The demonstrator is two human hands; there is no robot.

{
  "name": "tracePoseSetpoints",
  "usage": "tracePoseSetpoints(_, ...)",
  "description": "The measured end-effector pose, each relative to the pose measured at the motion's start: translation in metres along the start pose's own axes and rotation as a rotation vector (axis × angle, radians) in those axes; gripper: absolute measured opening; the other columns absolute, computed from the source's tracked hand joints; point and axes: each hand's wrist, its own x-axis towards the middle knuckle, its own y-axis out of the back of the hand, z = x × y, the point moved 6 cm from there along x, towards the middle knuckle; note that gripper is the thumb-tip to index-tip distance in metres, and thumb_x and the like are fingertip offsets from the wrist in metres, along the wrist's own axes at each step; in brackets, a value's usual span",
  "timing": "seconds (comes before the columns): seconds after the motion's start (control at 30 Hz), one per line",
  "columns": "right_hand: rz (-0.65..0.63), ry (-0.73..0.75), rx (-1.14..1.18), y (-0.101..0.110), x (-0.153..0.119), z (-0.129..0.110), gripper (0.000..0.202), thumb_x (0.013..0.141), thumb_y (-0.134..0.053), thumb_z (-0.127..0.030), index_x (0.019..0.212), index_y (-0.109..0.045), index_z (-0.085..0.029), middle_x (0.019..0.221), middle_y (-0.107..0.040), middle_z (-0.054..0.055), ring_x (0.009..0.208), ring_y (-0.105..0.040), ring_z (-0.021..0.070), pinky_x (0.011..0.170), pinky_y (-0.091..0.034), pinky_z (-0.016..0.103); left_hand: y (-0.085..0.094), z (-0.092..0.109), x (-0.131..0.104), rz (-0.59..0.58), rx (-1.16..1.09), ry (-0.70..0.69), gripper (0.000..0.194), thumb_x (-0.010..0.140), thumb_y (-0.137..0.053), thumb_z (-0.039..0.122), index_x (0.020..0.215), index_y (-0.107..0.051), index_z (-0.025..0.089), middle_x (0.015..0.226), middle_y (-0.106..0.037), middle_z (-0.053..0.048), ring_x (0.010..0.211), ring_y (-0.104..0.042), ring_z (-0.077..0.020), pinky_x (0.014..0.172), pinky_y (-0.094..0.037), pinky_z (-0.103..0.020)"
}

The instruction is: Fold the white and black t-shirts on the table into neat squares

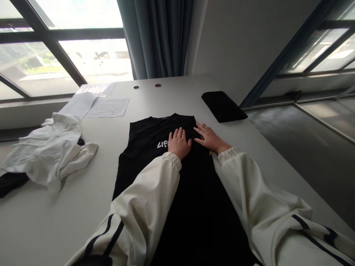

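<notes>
A black T-shirt (pixel 194 199) with white lettering on the chest lies spread on the white table, its neckline toward the far side. My left hand (pixel 179 143) rests flat on the chest, fingers extended, covering part of the lettering. At the shirt's right edge, near the shoulder, my right hand (pixel 209 138) lies with fingers apart, touching the fabric. Neither hand grips anything. A small yellow spot shows by my right wrist; what it is I cannot tell. My forearms hide parts of the shirt's lower sides.
A folded black garment (pixel 224 106) lies at the table's right edge. On the left is a crumpled white garment (pixel 47 151) with dark cloth (pixel 12 183) under it. Papers (pixel 107 108) lie behind. The white table (pixel 69 225) ends near a window and a curtain (pixel 161 40).
</notes>
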Motion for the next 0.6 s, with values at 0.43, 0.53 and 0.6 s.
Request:
tracePoseSetpoints(0.43,-0.053,-0.066,-0.072,0.014,-0.096,-0.041,0.065,0.109,-0.038,-0.05,0.171,-0.028,-0.038,0.176,-0.029,0.003,0.162,-0.025,0.0393,0.126,-0.028,0.072,0.002,0.003,-0.001,-0.103,0.084,0.094,0.068,0.105,-0.042,0.049,0.167,-0.038,0.018,0.177,-0.024,-0.013,0.166,-0.018,-0.0314,0.134,-0.008,-0.062)
tracePoseSetpoints(0.53,-0.029,-0.044,-0.031,0.022,-0.096,-0.045,0.063,0.108,-0.04,-0.048,0.17,-0.031,-0.038,0.176,-0.029,0.003,0.162,-0.026,0.038,0.126,-0.031,0.07,0.011,0.0,-0.013,-0.198,0.111,0.092,0.069,0.105,-0.044,0.051,0.167,-0.037,0.021,0.178,-0.022,-0.014,0.166,-0.016,-0.0331,0.132,-0.008,-0.065)
tracePoseSetpoints(0.6,-0.018,-0.005,0.008,0.026,-0.095,-0.049,0.063,0.109,-0.04,-0.048,0.17,-0.03,-0.04,0.177,-0.025,0.001,0.164,-0.023,0.0362,0.127,-0.03,0.068,0.025,-0.006,-0.032,-0.212,0.134,0.053,0.07,0.105,-0.046,0.052,0.166,-0.038,0.02,0.177,-0.022,-0.016,0.165,-0.017,-0.035,0.131,-0.01,-0.068)
